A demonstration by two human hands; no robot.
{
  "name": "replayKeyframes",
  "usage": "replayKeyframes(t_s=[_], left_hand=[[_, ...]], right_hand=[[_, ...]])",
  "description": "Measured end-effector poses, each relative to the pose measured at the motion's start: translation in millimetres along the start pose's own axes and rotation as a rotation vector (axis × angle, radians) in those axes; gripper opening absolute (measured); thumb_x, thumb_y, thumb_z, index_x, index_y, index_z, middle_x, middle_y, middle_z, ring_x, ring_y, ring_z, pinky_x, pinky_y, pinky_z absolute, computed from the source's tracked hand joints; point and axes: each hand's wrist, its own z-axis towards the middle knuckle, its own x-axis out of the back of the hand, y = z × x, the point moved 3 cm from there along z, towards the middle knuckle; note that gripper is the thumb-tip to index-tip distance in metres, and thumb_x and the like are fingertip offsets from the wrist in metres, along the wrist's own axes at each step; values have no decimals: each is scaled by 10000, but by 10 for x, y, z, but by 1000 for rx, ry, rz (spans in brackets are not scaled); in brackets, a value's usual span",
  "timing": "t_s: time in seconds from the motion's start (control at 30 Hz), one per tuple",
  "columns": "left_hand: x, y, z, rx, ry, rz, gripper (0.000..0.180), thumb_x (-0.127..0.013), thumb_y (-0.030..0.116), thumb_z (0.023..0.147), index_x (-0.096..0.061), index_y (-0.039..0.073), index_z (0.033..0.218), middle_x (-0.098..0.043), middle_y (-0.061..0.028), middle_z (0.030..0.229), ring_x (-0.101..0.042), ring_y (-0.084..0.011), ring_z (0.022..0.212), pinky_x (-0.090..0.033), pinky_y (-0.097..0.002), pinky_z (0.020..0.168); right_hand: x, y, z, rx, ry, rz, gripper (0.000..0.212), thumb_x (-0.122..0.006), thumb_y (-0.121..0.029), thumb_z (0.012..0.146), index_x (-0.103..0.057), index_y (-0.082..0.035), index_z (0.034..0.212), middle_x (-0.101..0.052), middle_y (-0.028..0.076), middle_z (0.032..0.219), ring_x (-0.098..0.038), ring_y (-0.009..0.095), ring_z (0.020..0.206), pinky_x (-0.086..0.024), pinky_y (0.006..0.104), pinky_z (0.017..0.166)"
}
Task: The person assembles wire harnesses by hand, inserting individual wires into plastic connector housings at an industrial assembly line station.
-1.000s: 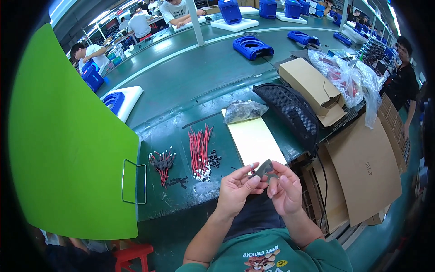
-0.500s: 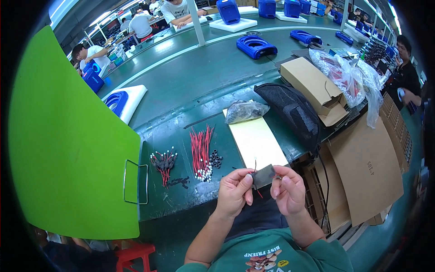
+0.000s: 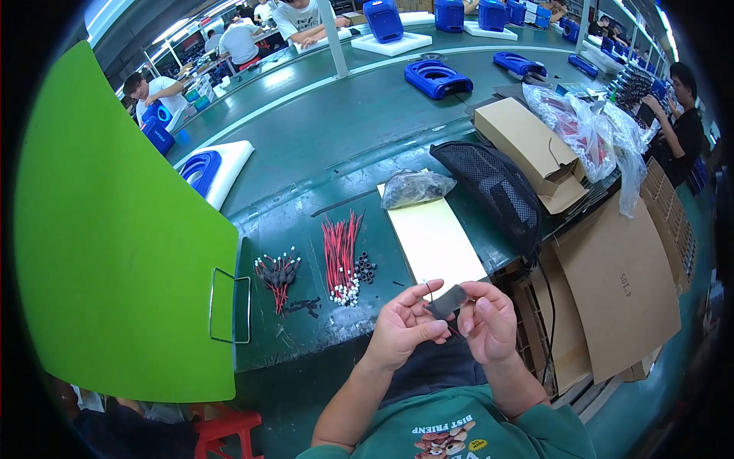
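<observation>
Between my two hands is a small dark grey, cloth-like strip [image 3: 447, 303], held above the near edge of the bench. A thin lead pokes up beside it and a bit of red wire shows below. My left hand [image 3: 399, 333] grips the strip's left end, thumb stretched underneath it. The fingers of my right hand [image 3: 489, 320] pinch its right end. Left of my hands lie a bundle of red wires with white connectors [image 3: 342, 249], several black rings [image 3: 365, 268], red leads with black wrapped parts [image 3: 278, 275] and small black scraps [image 3: 304, 307].
A pale yellow board [image 3: 436, 243] carries a clear bag of dark parts [image 3: 417, 188]. A black mesh bag [image 3: 493, 191] and an open carton [image 3: 527, 149] stand at right. A bright green panel [image 3: 130, 245] borders the left. Blue housings [image 3: 437, 79] sit on the belt beyond.
My left thumb has shifted right and lower under the strip, and its fingers have opened out somewhat. The strip is tilted differently. Blue housings have slid slightly right; a person at right has raised their hands.
</observation>
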Motion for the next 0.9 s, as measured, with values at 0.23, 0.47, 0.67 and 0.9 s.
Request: replayKeyframes(t_s=[0.23,0.47,0.67,0.9], left_hand=[[48,-29,-23,61,97,41,466,-603,-20,781,-425,-27,1211,-621,-120,830,-611,-128,649,-509,-215,564],[151,-59,-57,55,56,-159,311,-570,-7,811,-497,-20,1113,-611,-104,784,-589,-106,594,-499,-203,528],[92,1,-69,-29,42,-93,253,-586,-17,795,-533,-34,1042,-608,-99,810,-577,-94,579,-489,-195,497],[162,26,-135,-4,48,-45,271,-597,-22,784,-529,-50,1045,-606,-93,797,-576,-88,572,-487,-186,489]], right_hand=[[-16,10,25,2,33,0,279,-497,-76,849,-526,60,1090,-590,89,854,-499,76,601,-426,188,528],[32,20,64,8,42,-62,273,-516,-112,853,-522,68,1057,-590,97,854,-506,93,561,-419,201,497],[16,-31,90,46,70,-303,214,-527,-61,833,-562,61,1005,-570,67,792,-487,75,553,-401,180,494],[-30,-131,94,441,48,-1024,237,-591,19,766,-593,53,1001,-590,71,883,-495,43,584,-396,152,507]])
